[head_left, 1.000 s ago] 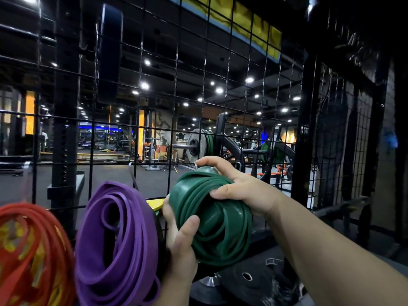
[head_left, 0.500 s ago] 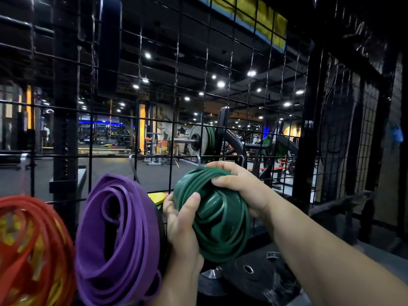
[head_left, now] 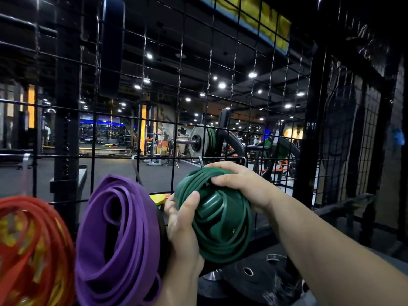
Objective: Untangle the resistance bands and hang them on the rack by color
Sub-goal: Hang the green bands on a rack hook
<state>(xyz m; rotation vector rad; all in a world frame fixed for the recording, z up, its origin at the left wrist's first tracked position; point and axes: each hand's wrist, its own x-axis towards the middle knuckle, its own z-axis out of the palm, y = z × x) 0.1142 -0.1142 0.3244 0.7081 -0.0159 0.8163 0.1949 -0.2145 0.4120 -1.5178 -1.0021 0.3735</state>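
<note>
Gym rack mesh point(head_left: 220, 62) ahead: my left hand point(head_left: 183, 228) and right hand point(head_left: 240, 184) still grip the green bands point(head_left: 223, 235). My left thumb has crept higher, so I judge the hanging unfinished.

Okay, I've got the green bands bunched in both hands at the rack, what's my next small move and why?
Probably lift the green bands onto the hook just above them: the left hand and right hand both grip the bundle, and the purple bands hang right beside it.
</note>
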